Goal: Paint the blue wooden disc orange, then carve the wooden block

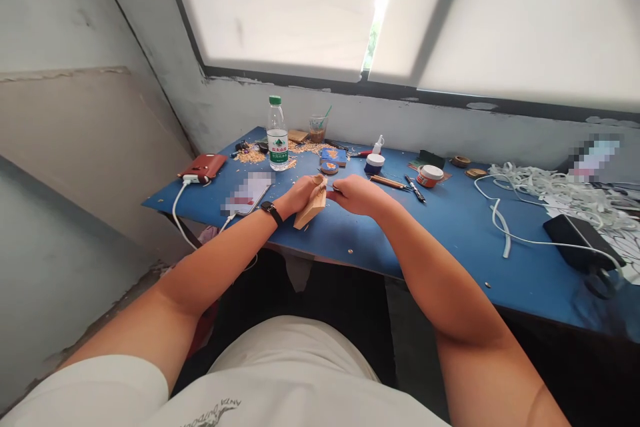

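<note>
- The left grip (299,196) is closed around a pale wooden block (314,207), flat-sided and square-edged at its near end, with a rougher, cut-looking far end; it tilts above the near part of the counter (370,240), and whether it touches the top cannot be told.
- The right grip (361,195) is curled tight around a slim tool (337,189) that points at the block's far end; most of it is hidden in the fist.
- Just beyond the left grip stands a clear plastic bottle (278,147) with a green cap, among curly, crumbly wood shavings (249,153).
- To the left grip's left lie a smooth glass-faced phone (256,192) and, farther off, a brown leathery case (203,167).
- Beyond the right grip sit a round jar (374,163) with a white lid and some slender brown sticks (389,182).
- Well to the right grip's right, thin white strips (565,193) heap in a loose tangle behind a black box (580,241) with rounded corners.
</note>
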The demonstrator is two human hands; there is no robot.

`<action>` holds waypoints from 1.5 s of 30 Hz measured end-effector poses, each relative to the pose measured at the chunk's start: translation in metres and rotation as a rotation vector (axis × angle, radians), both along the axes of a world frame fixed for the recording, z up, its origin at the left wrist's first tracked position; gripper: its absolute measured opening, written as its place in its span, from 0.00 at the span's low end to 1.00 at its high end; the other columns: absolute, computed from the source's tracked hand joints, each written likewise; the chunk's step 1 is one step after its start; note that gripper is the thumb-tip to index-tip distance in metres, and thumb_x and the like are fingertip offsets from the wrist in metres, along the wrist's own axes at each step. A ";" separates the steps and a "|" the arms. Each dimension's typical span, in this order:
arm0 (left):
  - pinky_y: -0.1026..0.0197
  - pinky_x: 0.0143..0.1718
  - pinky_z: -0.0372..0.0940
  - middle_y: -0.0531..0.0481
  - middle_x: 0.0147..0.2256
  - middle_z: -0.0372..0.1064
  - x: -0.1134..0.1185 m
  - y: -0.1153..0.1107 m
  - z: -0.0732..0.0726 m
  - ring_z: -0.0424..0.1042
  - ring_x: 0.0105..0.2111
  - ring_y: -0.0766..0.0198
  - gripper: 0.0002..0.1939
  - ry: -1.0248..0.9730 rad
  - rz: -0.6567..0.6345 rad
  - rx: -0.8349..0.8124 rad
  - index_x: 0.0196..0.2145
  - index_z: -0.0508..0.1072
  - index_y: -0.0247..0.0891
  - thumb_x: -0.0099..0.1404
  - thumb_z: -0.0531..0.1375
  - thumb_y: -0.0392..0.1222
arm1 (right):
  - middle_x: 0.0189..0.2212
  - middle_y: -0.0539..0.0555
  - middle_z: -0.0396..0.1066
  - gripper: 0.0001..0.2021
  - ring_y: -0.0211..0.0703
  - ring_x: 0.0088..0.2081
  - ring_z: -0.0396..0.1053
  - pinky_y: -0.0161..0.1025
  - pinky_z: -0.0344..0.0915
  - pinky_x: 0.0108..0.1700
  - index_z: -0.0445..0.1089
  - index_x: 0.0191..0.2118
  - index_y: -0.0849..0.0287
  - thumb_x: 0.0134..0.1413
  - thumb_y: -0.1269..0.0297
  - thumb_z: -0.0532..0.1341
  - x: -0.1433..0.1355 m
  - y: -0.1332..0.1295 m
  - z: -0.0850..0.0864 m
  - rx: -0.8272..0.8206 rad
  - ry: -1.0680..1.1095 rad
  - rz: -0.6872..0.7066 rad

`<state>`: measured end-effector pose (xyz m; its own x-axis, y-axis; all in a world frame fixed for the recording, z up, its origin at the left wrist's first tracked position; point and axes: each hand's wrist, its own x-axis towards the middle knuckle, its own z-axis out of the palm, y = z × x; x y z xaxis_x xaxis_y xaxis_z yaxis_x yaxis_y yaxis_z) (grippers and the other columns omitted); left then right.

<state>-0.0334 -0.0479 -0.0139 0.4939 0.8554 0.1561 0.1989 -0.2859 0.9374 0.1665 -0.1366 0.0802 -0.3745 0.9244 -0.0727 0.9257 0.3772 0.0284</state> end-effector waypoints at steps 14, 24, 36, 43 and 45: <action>0.54 0.41 0.58 0.52 0.30 0.63 0.000 -0.002 0.004 0.59 0.34 0.59 0.20 0.073 -0.007 -0.041 0.31 0.66 0.44 0.85 0.57 0.45 | 0.53 0.70 0.90 0.28 0.55 0.46 0.79 0.47 0.56 0.45 0.88 0.63 0.67 0.97 0.57 0.51 0.001 -0.001 -0.001 0.000 -0.129 0.014; 0.53 0.36 0.58 0.53 0.24 0.59 0.008 -0.014 0.017 0.58 0.30 0.59 0.31 -0.029 0.070 -0.242 0.29 0.67 0.44 0.94 0.57 0.55 | 0.46 0.67 0.88 0.35 0.59 0.46 0.82 0.47 0.62 0.43 0.91 0.52 0.59 0.96 0.38 0.54 0.008 0.009 -0.009 0.061 -0.043 -0.099; 0.54 0.37 0.57 0.53 0.25 0.60 0.005 -0.005 0.003 0.56 0.33 0.59 0.26 -0.032 0.026 -0.163 0.30 0.66 0.45 0.84 0.68 0.56 | 0.42 0.62 0.83 0.23 0.55 0.43 0.77 0.47 0.59 0.47 0.87 0.55 0.58 0.95 0.53 0.57 0.003 -0.001 -0.004 -0.046 0.070 0.000; 0.54 0.37 0.55 0.53 0.25 0.60 0.001 0.001 0.004 0.55 0.33 0.59 0.23 0.017 0.037 -0.069 0.26 0.66 0.44 0.82 0.61 0.43 | 0.46 0.66 0.86 0.26 0.61 0.48 0.81 0.49 0.59 0.46 0.90 0.55 0.60 0.97 0.52 0.55 -0.002 0.002 -0.008 -0.014 0.042 -0.064; 0.54 0.36 0.55 0.52 0.25 0.59 0.001 0.002 0.004 0.57 0.31 0.59 0.25 0.027 0.041 -0.050 0.26 0.66 0.44 0.83 0.62 0.48 | 0.46 0.67 0.86 0.26 0.61 0.48 0.82 0.48 0.58 0.45 0.90 0.55 0.60 0.97 0.52 0.55 -0.002 0.001 -0.009 0.007 0.035 -0.089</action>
<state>-0.0322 -0.0456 -0.0104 0.4616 0.8815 0.0997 0.2347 -0.2297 0.9445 0.1642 -0.1359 0.0715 -0.2928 0.9546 -0.0543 0.9561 0.2932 -0.0019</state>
